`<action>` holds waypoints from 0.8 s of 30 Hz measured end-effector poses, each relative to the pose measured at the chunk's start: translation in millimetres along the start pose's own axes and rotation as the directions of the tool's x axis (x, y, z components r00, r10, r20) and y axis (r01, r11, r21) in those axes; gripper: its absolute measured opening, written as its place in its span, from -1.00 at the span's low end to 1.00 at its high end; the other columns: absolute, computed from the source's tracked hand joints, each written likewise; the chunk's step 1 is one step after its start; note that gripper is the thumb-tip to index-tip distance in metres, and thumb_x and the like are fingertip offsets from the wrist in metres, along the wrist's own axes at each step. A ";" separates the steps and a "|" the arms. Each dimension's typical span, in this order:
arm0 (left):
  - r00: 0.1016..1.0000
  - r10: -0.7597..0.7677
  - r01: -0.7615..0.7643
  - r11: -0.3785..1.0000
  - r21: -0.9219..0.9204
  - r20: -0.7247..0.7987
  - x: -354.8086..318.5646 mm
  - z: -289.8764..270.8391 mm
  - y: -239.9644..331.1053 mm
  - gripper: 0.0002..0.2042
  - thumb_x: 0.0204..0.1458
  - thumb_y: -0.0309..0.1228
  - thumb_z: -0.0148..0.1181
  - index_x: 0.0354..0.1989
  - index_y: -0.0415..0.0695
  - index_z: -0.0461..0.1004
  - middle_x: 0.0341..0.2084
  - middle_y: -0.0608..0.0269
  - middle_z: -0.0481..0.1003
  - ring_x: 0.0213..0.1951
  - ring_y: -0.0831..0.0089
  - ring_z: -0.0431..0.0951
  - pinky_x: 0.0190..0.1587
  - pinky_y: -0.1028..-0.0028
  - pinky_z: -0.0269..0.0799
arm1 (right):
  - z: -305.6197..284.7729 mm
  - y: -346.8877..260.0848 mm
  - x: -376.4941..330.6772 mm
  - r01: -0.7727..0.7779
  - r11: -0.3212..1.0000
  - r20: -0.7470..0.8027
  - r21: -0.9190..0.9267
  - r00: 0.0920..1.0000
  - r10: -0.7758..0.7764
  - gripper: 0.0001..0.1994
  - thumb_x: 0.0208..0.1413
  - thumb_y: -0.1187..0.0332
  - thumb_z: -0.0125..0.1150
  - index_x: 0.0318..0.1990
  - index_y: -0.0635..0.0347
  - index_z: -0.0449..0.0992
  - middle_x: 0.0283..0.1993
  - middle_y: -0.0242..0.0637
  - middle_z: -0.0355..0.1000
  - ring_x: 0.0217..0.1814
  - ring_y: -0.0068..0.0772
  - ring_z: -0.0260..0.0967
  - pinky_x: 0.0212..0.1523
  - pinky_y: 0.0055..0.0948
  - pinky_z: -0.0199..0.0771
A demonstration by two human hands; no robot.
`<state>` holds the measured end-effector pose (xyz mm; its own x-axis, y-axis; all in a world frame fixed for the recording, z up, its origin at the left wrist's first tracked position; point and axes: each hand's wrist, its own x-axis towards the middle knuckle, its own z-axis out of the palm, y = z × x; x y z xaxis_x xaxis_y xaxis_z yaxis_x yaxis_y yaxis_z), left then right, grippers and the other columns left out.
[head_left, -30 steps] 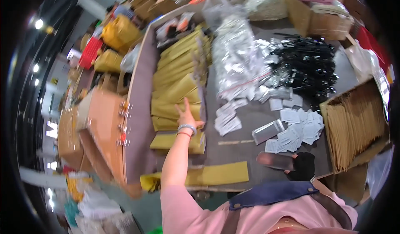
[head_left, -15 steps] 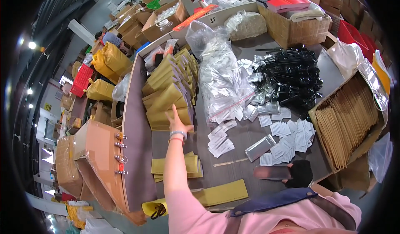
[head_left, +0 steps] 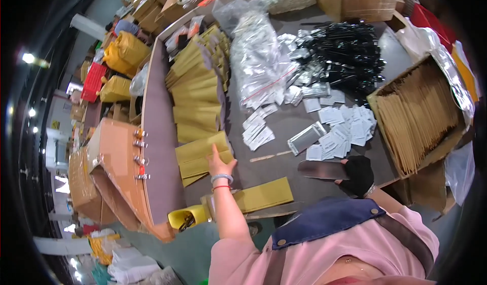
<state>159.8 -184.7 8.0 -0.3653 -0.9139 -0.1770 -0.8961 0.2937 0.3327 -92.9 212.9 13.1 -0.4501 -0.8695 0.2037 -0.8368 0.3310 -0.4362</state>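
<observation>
Olive envelopes (head_left: 194,156) at the near end of a row (head_left: 198,95) lie left of the spread left hand (head_left: 221,167), under its fingers (head_left: 215,151), long axis left to right; that hand is nearer. The gloved right hand (head_left: 357,176) holds a dark strip (head_left: 318,170).

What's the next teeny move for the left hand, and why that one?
Perhaps the left hand should square up the front olive pieces: its spread fingers are right over them, and their lower edges don't line up. The gloved right hand is holding a dark flat thing, so the left seems the freer one.
</observation>
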 end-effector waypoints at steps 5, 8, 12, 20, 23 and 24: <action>0.964 0.102 -0.120 0.991 -0.062 -0.246 14.8 3.0 18.4 0.03 -0.34 -0.26 0.52 0.38 0.16 -0.01 0.24 -0.36 0.11 0.26 -0.16 0.17 0.24 0.17 0.22 | -18.5 7.6 0.8 0.013 1.000 0.063 0.012 0.998 -0.013 -0.45 -0.21 0.03 0.42 -0.07 0.13 0.45 -0.09 -0.12 0.38 -0.02 -0.03 0.28 0.01 -0.13 0.23; 0.947 0.154 -0.186 0.978 -0.092 -0.283 -27.2 0.2 47.7 -0.16 -0.28 -0.32 0.47 0.28 -0.02 0.19 0.20 -0.29 0.20 0.26 -0.14 0.18 0.24 0.18 0.21 | -50.9 28.3 23.8 -0.014 0.998 -0.213 0.067 0.977 0.028 -0.47 -0.23 0.16 0.46 -0.07 0.16 0.46 -0.16 -0.06 0.41 -0.05 0.02 0.36 -0.06 -0.16 0.36; 0.918 0.336 -0.384 0.887 -0.257 -0.212 -75.3 12.4 48.9 -0.39 -0.22 -0.38 0.42 0.11 -0.16 0.40 0.15 -0.15 0.31 0.25 -0.08 0.21 0.23 0.21 0.21 | -104.0 50.1 98.3 -0.090 0.981 -0.297 0.171 0.945 0.139 -0.63 -0.09 0.37 0.37 -0.08 0.21 0.49 -0.13 -0.11 0.44 -0.06 -0.05 0.42 -0.05 -0.30 0.43; 0.748 0.621 -0.635 0.772 -0.018 0.233 -144.8 8.6 88.8 -0.21 -0.48 -0.32 0.53 0.13 0.16 0.42 0.15 0.05 0.28 0.12 0.01 0.26 0.16 0.19 0.24 | -129.6 72.6 170.8 -0.052 0.896 -0.343 0.441 0.913 0.222 -0.72 0.07 0.53 0.25 -0.04 0.25 0.49 -0.13 -0.39 0.47 -0.10 -0.62 0.38 -0.09 -0.58 0.39; 0.680 0.658 -0.710 0.700 0.068 0.324 -143.3 16.3 81.6 -0.20 -0.48 -0.34 0.53 0.13 0.24 0.40 0.16 0.06 0.23 0.13 -0.04 0.22 0.17 0.17 0.23 | -124.9 73.8 167.1 -0.050 0.918 -0.333 0.394 0.923 0.193 -0.73 0.07 0.52 0.24 -0.04 0.26 0.49 -0.16 -0.39 0.46 -0.13 -0.60 0.38 -0.10 -0.57 0.38; 0.671 0.663 -0.715 0.697 0.055 0.332 -142.5 17.3 80.0 -0.24 -0.47 -0.34 0.51 0.11 0.23 0.42 0.11 0.05 0.26 0.11 -0.02 0.24 0.16 0.16 0.23 | -126.9 74.7 160.5 -0.059 0.922 -0.326 0.382 0.925 0.194 -0.74 0.09 0.55 0.19 -0.04 0.27 0.48 -0.16 -0.41 0.44 -0.13 -0.58 0.36 -0.09 -0.57 0.36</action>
<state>135.8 -26.0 43.8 -0.9227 -0.3258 -0.2060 -0.3771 0.8737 0.3073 -267.2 144.6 124.4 -0.6804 -0.6209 0.3893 -0.6262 0.2166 -0.7490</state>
